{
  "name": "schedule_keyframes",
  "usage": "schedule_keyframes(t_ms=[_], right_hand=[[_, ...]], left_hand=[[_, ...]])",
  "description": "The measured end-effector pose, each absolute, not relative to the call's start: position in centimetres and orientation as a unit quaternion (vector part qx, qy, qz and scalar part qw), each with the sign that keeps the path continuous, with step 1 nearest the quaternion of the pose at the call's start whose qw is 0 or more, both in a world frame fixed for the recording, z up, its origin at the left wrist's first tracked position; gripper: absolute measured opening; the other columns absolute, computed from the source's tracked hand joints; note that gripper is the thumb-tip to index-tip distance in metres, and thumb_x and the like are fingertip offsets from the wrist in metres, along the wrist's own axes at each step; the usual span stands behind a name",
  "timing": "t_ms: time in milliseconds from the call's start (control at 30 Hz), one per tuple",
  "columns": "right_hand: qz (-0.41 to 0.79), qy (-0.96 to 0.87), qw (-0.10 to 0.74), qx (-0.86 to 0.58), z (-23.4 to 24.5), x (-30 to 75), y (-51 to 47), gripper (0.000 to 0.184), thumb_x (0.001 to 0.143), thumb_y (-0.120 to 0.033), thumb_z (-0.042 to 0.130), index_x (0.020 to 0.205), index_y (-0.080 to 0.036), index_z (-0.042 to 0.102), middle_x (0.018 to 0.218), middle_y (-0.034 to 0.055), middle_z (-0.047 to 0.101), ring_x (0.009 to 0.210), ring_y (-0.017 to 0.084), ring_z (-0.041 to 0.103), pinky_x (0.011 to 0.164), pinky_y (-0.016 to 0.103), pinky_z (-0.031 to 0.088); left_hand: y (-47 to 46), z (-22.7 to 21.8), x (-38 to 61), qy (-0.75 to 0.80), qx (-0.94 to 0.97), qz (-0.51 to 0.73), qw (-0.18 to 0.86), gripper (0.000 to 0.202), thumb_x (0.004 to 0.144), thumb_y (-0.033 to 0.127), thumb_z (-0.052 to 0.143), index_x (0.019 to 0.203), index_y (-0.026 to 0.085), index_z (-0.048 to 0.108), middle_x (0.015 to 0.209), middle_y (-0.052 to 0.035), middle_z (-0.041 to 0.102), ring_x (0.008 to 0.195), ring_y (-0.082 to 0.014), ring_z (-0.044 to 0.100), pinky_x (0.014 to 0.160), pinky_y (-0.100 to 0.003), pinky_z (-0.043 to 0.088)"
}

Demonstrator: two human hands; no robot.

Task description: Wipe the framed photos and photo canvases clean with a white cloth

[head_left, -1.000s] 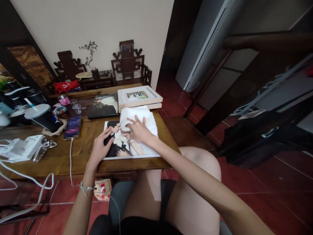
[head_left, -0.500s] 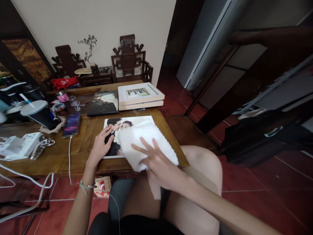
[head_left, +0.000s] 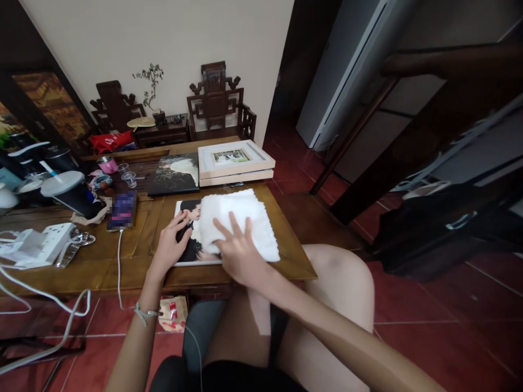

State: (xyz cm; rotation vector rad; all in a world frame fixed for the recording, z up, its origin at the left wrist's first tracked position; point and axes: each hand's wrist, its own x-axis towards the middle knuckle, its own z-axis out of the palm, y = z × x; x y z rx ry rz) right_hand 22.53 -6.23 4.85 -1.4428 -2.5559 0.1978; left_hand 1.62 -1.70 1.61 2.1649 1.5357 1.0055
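A photo print or panel (head_left: 188, 249) showing a couple lies flat near the table's front edge. My left hand (head_left: 175, 239) rests on its left side, fingers stretched out and open. Over the right part of the picture is a white fluffy cloth (head_left: 261, 226) with a wavy edge. My right hand (head_left: 241, 250) presses and holds this cloth from above, its fingers spread over it. The covered part of the picture cannot be seen.
Behind the picture stand two stacked pale frames (head_left: 237, 158) and a dark photo album or panel (head_left: 174, 174). To the left are a charging phone (head_left: 121, 209), a power strip (head_left: 53, 242), a lidded cup (head_left: 67, 190) and a pink mug (head_left: 107, 164). White cables hang over the table's front edge.
My right hand has moved left and slightly up with the white cloth, which now covers more of the picture, including the second face. My left hand stays in place.
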Motion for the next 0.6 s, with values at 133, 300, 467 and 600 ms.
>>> schedule_keyframes(t_ms=[133, 300, 467, 600], right_hand=[[0.075, -0.906, 0.136, -0.394, 4.0, 22.4, -10.6, 0.030, 0.076, -0.004, 0.052, 0.093, -0.016, 0.075, 0.156, 0.0121, 0.035, 0.145, 0.050, 0.010, 0.109, 0.078, 0.008], [0.112, -0.908, 0.166, -0.369, 4.3, 25.5, -11.1, 0.041, 0.066, 0.004, 0.046, 0.086, -0.017, 0.075, 0.154, 0.0069, 0.040, 0.147, 0.040, 0.016, 0.114, 0.072, 0.011], [0.095, -0.868, 0.120, -0.472, 5.3, 27.2, -6.4, 0.047, 0.069, 0.003, 0.046, 0.102, -0.015, 0.074, 0.152, 0.0093, 0.043, 0.146, 0.041, 0.019, 0.113, 0.072, 0.014], [0.064, -0.818, 0.076, -0.567, 5.9, 25.3, -2.5, 0.044, 0.081, -0.004, 0.049, 0.120, -0.013, 0.067, 0.156, 0.0151, 0.035, 0.144, 0.050, 0.017, 0.104, 0.080, 0.020]], left_hand=[[-1.9, 1.7, 1.5, 0.529, 0.762, 0.335, 0.167, 0.050, 0.093, 0.036, 0.046, 0.136, 0.011, 0.056, 0.147, -0.0128, 0.049, 0.140, -0.0245, 0.041, 0.118, -0.043, 0.030], [-2.0, 1.5, 1.5, 0.530, 0.765, 0.322, 0.172, 0.051, 0.097, 0.037, 0.037, 0.141, 0.014, 0.050, 0.152, -0.0107, 0.043, 0.144, -0.0213, 0.034, 0.120, -0.041, 0.024], [-1.7, 0.9, 1.3, 0.531, 0.773, 0.299, 0.177, 0.051, 0.097, 0.038, 0.039, 0.143, 0.017, 0.046, 0.155, -0.0106, 0.038, 0.147, -0.0225, 0.027, 0.120, -0.046, 0.020], [-1.6, 0.7, 1.1, 0.531, 0.772, 0.298, 0.180, 0.050, 0.098, 0.038, 0.038, 0.144, 0.022, 0.045, 0.156, -0.0097, 0.037, 0.148, -0.0233, 0.026, 0.119, -0.049, 0.020]])
